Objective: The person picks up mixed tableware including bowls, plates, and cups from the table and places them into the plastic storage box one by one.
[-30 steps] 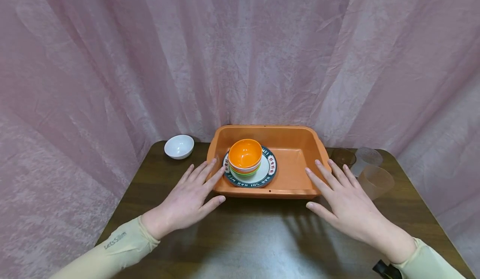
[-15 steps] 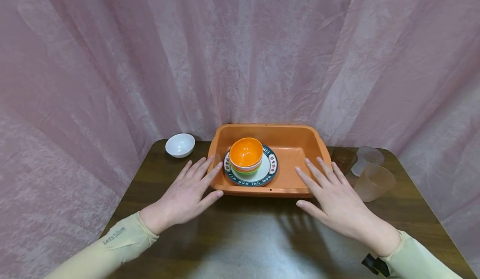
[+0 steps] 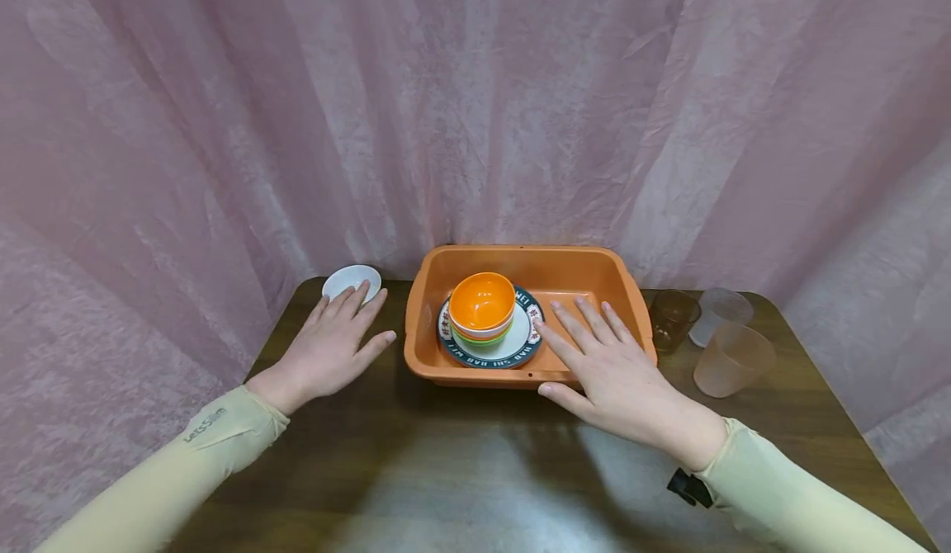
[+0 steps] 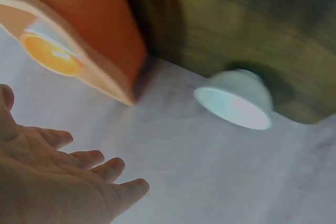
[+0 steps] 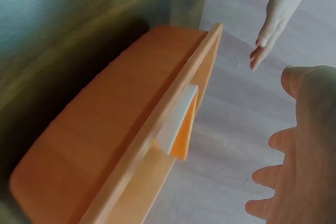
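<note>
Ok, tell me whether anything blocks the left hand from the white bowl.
Nothing visible stands between the left hand and the white bowl; the left wrist view shows open space there. The orange tub stands right of both.

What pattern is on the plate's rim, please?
The rim is dark teal with white lettering and red-marked white panels; clearest in the head view.

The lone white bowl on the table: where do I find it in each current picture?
Head: white bowl left of centre, near the far left corner of the table, partly covered by the fingers of the left hand.
Left wrist: right of centre, about mid-height.
Right wrist: not in it.
Shared landmark: the orange tub, in all three views.
</note>
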`<control>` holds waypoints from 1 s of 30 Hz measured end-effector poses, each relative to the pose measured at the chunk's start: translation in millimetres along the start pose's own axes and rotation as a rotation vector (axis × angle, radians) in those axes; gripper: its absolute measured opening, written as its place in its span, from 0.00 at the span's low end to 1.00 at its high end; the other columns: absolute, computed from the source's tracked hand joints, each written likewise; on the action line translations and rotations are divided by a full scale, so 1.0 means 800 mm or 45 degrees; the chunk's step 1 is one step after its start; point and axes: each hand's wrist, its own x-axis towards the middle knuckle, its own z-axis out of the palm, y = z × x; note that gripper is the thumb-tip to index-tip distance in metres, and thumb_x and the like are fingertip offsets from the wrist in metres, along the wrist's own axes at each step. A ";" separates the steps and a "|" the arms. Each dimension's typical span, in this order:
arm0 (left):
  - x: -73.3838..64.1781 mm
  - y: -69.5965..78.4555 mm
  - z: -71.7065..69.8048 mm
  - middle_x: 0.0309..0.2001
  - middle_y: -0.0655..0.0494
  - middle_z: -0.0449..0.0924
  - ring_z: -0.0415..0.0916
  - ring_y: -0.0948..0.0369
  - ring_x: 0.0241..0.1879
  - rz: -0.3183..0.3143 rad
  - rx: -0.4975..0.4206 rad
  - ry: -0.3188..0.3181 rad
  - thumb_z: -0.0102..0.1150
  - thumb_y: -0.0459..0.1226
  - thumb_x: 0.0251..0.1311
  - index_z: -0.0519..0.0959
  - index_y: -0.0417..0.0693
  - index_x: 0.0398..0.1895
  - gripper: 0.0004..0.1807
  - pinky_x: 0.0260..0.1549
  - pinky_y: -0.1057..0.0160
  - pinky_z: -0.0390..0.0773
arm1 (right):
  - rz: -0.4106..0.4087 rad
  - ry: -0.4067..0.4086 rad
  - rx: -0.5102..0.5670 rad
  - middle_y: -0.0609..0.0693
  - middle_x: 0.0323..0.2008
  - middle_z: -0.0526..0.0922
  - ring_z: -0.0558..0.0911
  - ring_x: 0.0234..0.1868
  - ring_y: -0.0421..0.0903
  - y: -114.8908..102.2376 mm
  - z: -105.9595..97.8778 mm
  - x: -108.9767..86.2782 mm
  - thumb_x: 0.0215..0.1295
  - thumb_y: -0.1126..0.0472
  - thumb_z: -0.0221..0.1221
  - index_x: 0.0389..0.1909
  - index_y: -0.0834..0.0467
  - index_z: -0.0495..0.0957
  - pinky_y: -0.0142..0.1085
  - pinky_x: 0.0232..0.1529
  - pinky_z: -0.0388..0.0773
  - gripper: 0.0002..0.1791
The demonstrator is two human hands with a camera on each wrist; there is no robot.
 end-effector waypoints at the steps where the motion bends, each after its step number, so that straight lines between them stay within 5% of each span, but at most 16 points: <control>1: 0.001 -0.009 0.000 0.80 0.37 0.49 0.48 0.37 0.77 -0.026 -0.004 -0.012 0.40 0.62 0.77 0.55 0.46 0.82 0.41 0.71 0.31 0.45 | -0.010 0.004 0.003 0.55 0.81 0.48 0.42 0.81 0.60 -0.004 0.002 0.006 0.73 0.29 0.48 0.82 0.47 0.54 0.58 0.77 0.38 0.43; 8: 0.007 -0.068 0.006 0.77 0.27 0.48 0.45 0.30 0.75 -0.164 -0.036 -0.067 0.37 0.61 0.78 0.55 0.37 0.80 0.42 0.68 0.26 0.44 | -0.083 0.033 0.029 0.56 0.80 0.55 0.47 0.80 0.61 -0.029 0.015 0.051 0.74 0.30 0.48 0.80 0.47 0.59 0.61 0.76 0.43 0.41; 16: 0.018 -0.124 0.032 0.74 0.21 0.48 0.46 0.28 0.73 -0.289 -0.051 -0.110 0.39 0.58 0.79 0.52 0.33 0.79 0.43 0.68 0.27 0.48 | -0.086 -0.087 0.041 0.54 0.80 0.53 0.45 0.81 0.60 -0.055 0.027 0.090 0.75 0.27 0.39 0.82 0.45 0.55 0.57 0.77 0.37 0.42; 30: 0.034 -0.150 0.033 0.73 0.19 0.48 0.46 0.26 0.72 -0.452 -0.346 -0.180 0.28 0.53 0.81 0.48 0.19 0.75 0.42 0.69 0.32 0.50 | -0.159 -0.091 0.055 0.55 0.80 0.53 0.46 0.80 0.61 -0.083 0.041 0.135 0.75 0.28 0.41 0.83 0.44 0.49 0.59 0.76 0.41 0.43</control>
